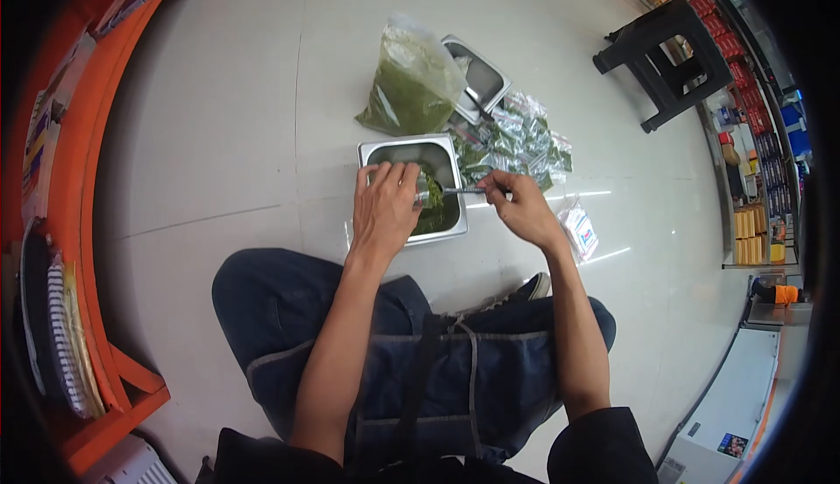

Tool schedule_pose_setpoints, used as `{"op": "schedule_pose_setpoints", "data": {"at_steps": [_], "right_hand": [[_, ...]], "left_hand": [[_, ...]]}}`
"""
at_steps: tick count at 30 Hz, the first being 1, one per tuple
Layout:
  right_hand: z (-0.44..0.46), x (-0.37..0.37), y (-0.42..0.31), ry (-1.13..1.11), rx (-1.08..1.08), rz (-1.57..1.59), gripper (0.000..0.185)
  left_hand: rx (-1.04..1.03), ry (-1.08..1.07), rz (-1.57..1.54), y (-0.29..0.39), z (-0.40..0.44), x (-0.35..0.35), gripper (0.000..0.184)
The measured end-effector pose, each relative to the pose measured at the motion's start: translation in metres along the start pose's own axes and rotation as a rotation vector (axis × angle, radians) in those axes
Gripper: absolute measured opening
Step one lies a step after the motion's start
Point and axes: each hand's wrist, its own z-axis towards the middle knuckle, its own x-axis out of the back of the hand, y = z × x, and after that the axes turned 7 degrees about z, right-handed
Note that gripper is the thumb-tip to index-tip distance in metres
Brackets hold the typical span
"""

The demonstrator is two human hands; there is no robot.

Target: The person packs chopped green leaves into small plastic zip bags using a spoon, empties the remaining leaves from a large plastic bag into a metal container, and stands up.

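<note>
In front of my crossed legs stands a rectangular metal pan (pixel 411 140) with chopped green leaves (pixel 434 214) in it. My left hand (pixel 385 204) is over the pan's left side, its fingers curled around a small clear plastic bag (pixel 423 192), mostly hidden by the hand. My right hand (pixel 521 208) pinches the handle of a spoon (pixel 468 191) from the right. The spoon's head reaches into the green leaves by the mouth of the bag.
Behind the pan stands a large clear bag (pixel 407 90) of green leaves. A second metal pan (pixel 481 68) has a dark-handled utensil across it. Filled small bags (pixel 525 143) are heaped at right, near flat packets (pixel 577 228). A black stool (pixel 669 59) and orange shelf (pixel 109 134) flank the floor.
</note>
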Motion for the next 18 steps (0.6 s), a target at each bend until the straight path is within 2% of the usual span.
{"op": "schedule_pose_setpoints", "data": {"at_steps": [3, 6, 8, 10, 12, 14, 18], "right_hand": [[-0.008, -0.001, -0.021, -0.028, -0.04, -0.094, 0.019], [-0.01, -0.01, -0.023, 0.099, 0.296, -0.175, 0.013], [-0.015, -0.015, -0.029, 0.103, 0.338, -0.256, 0.013], [-0.019, -0.021, -0.036, 0.114, 0.396, -0.462, 0.019], [-0.021, -0.025, -0.041, 0.096, 0.445, -0.525, 0.022], [-0.023, -0.027, -0.045, 0.064, 0.466, -0.621, 0.028], [-0.022, -0.017, -0.045, 0.127, 0.525, -0.586, 0.033]], "left_hand": [[-0.01, -0.001, -0.01, 0.0, -0.003, -0.005, 0.043], [-0.019, 0.008, -0.065, 0.001, -0.002, -0.007, 0.04], [-0.014, 0.01, -0.083, 0.001, -0.003, -0.009, 0.039], [-0.007, 0.033, -0.094, 0.001, 0.001, -0.01, 0.039], [0.062, 0.004, -0.263, 0.002, 0.002, -0.008, 0.038], [0.086, 0.013, -0.301, 0.001, 0.001, -0.008, 0.037], [0.101, 0.029, -0.373, -0.001, 0.002, -0.013, 0.034]]}}
